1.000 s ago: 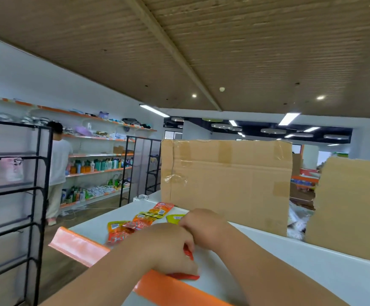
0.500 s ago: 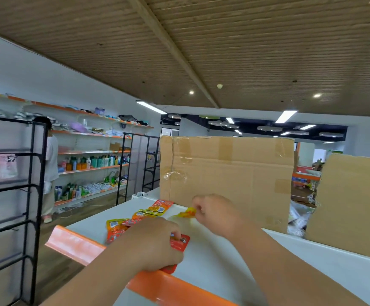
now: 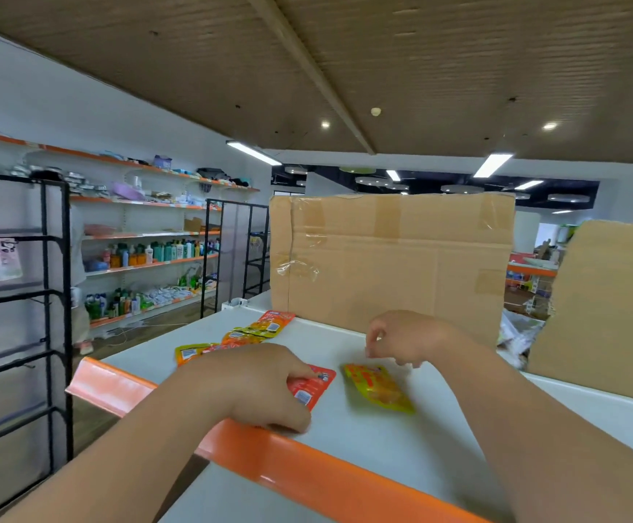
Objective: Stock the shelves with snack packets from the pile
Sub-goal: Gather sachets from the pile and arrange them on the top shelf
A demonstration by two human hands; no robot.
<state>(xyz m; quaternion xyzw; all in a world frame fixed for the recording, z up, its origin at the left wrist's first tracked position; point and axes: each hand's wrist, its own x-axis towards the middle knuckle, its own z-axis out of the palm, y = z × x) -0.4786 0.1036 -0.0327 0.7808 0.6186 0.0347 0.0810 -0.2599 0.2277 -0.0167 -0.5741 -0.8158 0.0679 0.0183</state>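
A white shelf [image 3: 402,439] with an orange front strip [image 3: 307,469] lies below me. My left hand [image 3: 254,386] grips a red snack packet [image 3: 313,386] flat on the shelf, near the front edge. A yellow-green packet [image 3: 379,386] lies loose just right of it. My right hand [image 3: 402,341] hovers above and behind that packet, fingers loosely curled and holding nothing. Several orange and yellow packets [image 3: 247,335] lie in a row toward the shelf's far left.
A large taped cardboard box [image 3: 390,258] stands at the back of the shelf, with a second cardboard piece [image 3: 609,311] at the right. Black wire racks [image 3: 50,296] stand to the left. Stocked wall shelves [image 3: 149,258] run beyond them.
My right hand has let go of the yellow-green packet, which now lies on the shelf beside the red one. My left hand has stayed on the red packet.
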